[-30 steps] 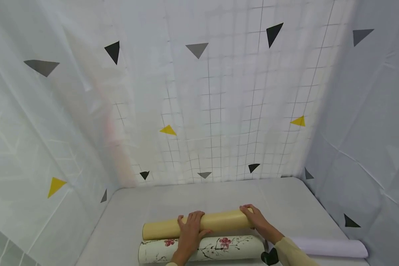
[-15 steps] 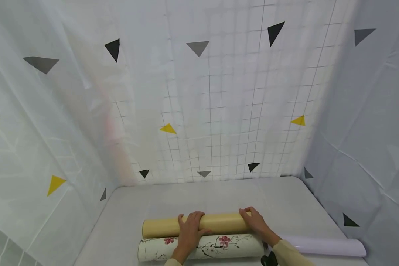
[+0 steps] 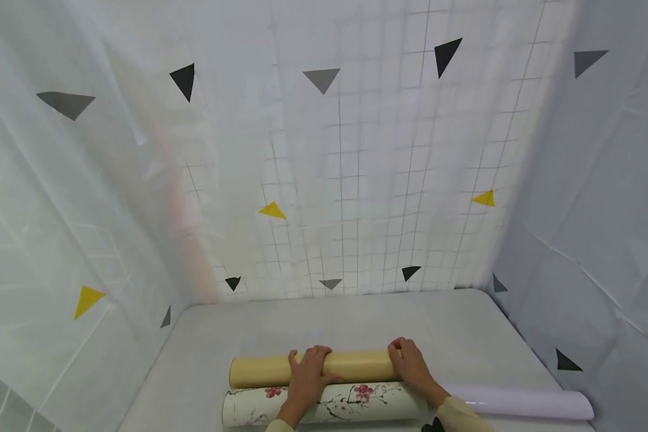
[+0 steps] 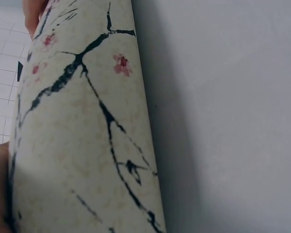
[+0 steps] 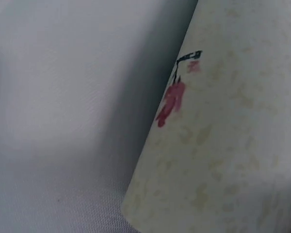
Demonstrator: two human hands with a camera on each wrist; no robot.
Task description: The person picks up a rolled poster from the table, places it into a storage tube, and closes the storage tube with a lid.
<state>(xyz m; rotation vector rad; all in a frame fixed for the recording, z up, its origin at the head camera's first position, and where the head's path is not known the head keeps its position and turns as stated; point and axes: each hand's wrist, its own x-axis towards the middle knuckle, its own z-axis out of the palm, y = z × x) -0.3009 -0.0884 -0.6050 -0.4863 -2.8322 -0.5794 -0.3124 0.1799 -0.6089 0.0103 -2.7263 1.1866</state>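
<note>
A plain yellow wallpaper roll [image 3: 356, 364] lies crosswise along the far side of a cream wallpaper roll [image 3: 351, 405] printed with dark branches and pink blossoms. My left hand [image 3: 306, 378] reaches across the blossom roll and grips the yellow one near its middle, fingers bent over the far side, thumb toward the front. At the yellow roll's right end, my right hand [image 3: 414, 367] holds on with bent fingers and covers that end. Both wrist views are filled mostly by the blossom roll [image 4: 82, 136], whose edge [image 5: 203, 160] lies close to the table surface.
On the right, a glossy white roll [image 3: 526, 402] lies on the grey-white table [image 3: 324, 318], partly behind the right sleeve [image 3: 461, 414]. A small black object [image 3: 433, 425] shows beside that sleeve. White sheeting with triangles [image 3: 324, 180] surrounds the table at the back and sides.
The yellow roll's right end has come down and toward me, so it now lies nearly parallel to the blossom roll. My right hand moved down slightly with it; the left stayed about in place.
</note>
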